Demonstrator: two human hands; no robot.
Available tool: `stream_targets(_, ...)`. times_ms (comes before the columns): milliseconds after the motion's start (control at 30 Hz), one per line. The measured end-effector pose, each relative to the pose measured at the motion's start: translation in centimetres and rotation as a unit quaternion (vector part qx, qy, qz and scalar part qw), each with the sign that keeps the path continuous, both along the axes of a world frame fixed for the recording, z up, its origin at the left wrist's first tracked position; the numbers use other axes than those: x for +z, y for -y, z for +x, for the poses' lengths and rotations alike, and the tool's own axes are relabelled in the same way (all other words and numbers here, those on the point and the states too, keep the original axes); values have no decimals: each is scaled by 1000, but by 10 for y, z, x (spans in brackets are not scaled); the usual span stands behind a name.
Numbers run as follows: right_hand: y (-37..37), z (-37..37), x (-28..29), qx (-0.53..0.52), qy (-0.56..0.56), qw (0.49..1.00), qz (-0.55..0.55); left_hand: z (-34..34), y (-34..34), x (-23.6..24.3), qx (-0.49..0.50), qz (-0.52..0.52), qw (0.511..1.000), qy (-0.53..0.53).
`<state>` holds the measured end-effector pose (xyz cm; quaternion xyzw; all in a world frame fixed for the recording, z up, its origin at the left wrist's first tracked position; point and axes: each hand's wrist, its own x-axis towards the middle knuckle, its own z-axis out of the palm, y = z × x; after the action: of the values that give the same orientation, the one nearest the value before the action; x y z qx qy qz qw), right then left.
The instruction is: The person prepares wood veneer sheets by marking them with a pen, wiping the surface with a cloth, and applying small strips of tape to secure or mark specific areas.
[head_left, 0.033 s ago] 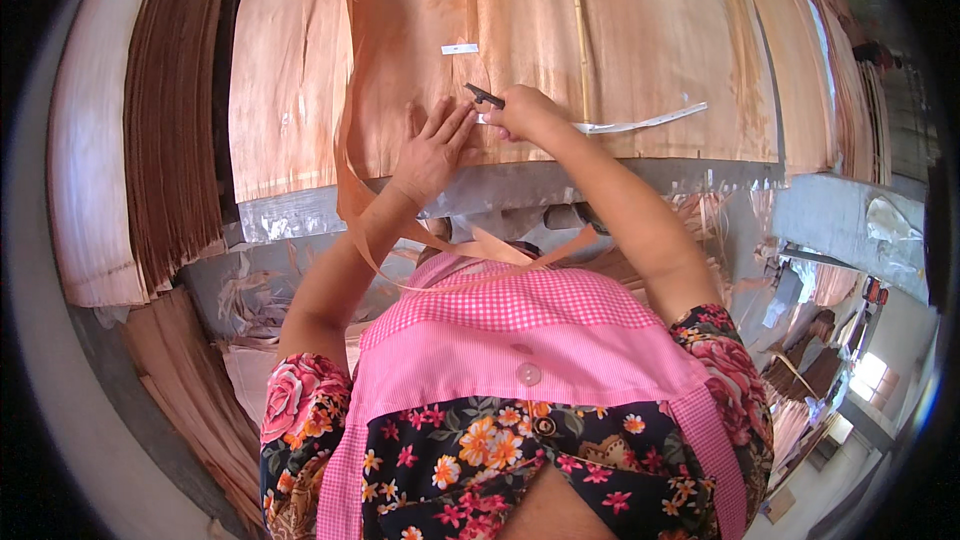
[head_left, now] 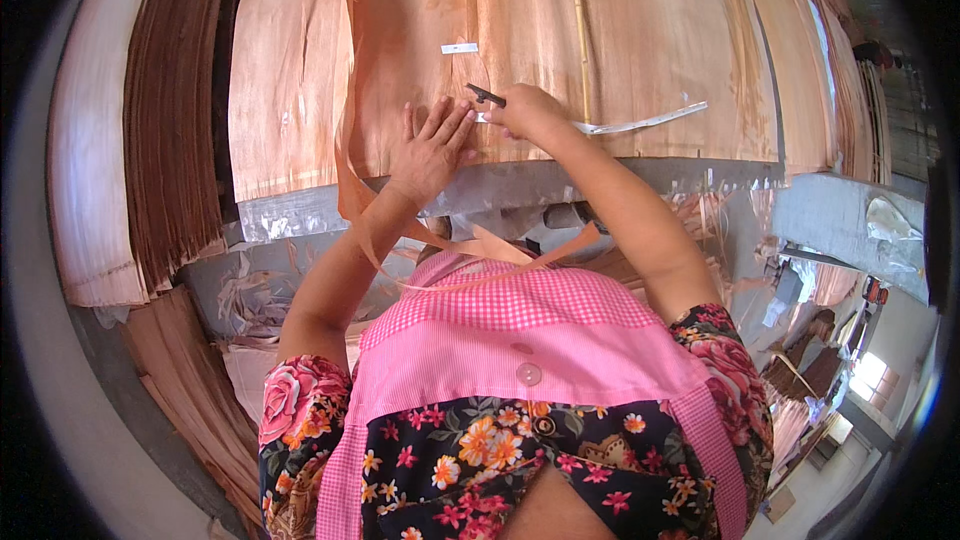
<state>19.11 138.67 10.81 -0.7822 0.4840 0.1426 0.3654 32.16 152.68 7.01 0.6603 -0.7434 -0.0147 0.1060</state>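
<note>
My left hand [head_left: 432, 145] lies palm down on a pale reddish wood veneer sheet [head_left: 290, 60], fingers extended and slightly spread. Just to its right, my right hand [head_left: 525, 115] grips a small black tool [head_left: 485, 95], its end close to my left fingertips. A long white tape strip [head_left: 645, 118] runs rightward from under my hands, and a short white tape piece [head_left: 459, 48] lies above them. A thin bamboo stick [head_left: 580, 30] lies upright on the sheet to the right. An orange veneer strip [head_left: 350, 190] hangs over the front edge in loose curls.
Dark brown stacked veneer [head_left: 170, 140] stands at left, with more veneer sheets [head_left: 820, 90] at right. A grey ledge [head_left: 290, 210] runs along the sheet's front edge. Scraps [head_left: 265, 295] lie below. A grey slab [head_left: 850, 210] is at right.
</note>
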Motion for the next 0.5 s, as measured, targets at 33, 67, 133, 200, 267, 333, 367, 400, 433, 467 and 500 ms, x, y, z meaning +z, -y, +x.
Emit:
stream_targets(33, 1, -4, 3, 16, -8, 1000, -20, -2, -1, 0, 8, 5, 1000, -16)
stream_targets(67, 4, -12, 6, 32, -15, 999, -39, -3, -2, 0, 15, 12, 1000, -15)
stream_targets(133, 14, -27, 0, 51, -30, 997, -56, -8, -2, -1, 29, 22, 999, -14)
stream_targets(200, 19, -29, -3, 20, -30, 999, -5, -20, 2, 5, 44, 39, 997, -42)
stream_targets(267, 19, -31, -5, 1, -26, 1000, 13, -35, 7, 18, 24, 39, 997, -61)
stream_targets(333, 16, -31, -9, -6, -19, 1000, -1, -42, 12, 6, 9, 29, 997, -70)
stream_targets(367, 16, -32, -10, -14, -18, 1000, 9, -46, 16, 3, -1, 24, 997, -76)
stream_targets(400, 16, -33, -10, -22, -18, 999, 20, -45, 15, 2, -8, 34, 997, -70)
stream_targets(433, 16, -35, -11, -30, -17, 999, 30, -45, 15, 1, -1, 41, 996, -74)
stream_targets(467, 14, -42, -15, -22, 33, 998, 54, -46, 16, 1, 3, 49, 996, -80)
stream_targets(500, 9, -48, -23, -68, 68, 991, 90, -47, 16, 2, 10, 56, 995, -85)
